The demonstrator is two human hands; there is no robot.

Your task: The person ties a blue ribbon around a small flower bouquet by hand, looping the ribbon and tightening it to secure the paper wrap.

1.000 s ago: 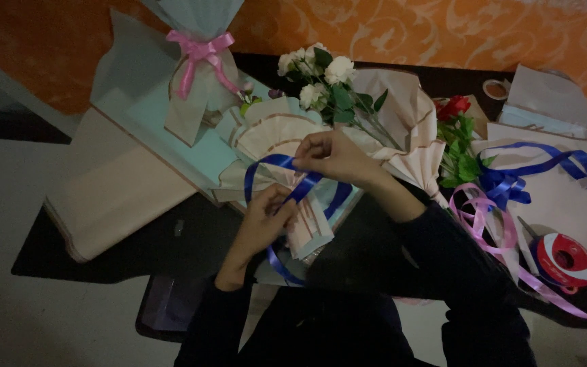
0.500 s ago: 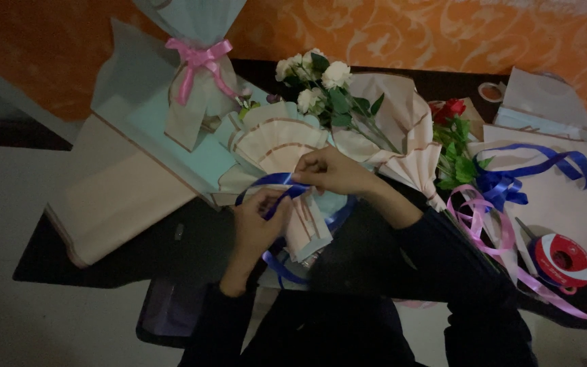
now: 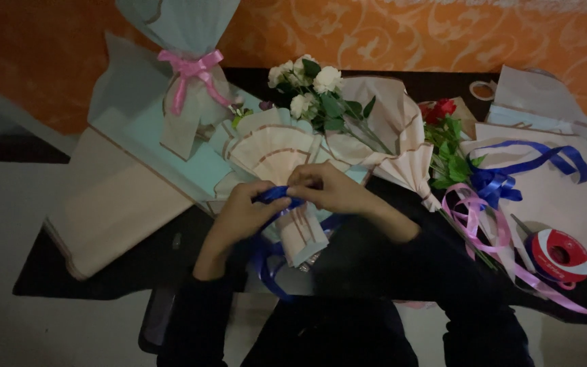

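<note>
Left hand point(image 3: 242, 211) and right hand point(image 3: 327, 188) both pinch blue ribbon point(image 3: 271, 197) around a cream paper wrap point(image 3: 287, 170) (fan-pleated) on the counter point(image 3: 137, 265).

Far left on my table point(image 3: 103, 285) stands a pale blue paper-wrapped bundle tied with a pink ribbon bow point(image 3: 188, 75). A cream pleated paper wrap point(image 3: 276, 153) lies under my hands. A red-and-white ribbon spool point(image 3: 558, 255) sits far right. No signs or screens.

Two hands point(image 3: 239, 214), one ribbon spool point(image 3: 558, 255)

Red roses point(image 3: 443, 112), ribbon spool point(image 3: 558, 255)
</note>
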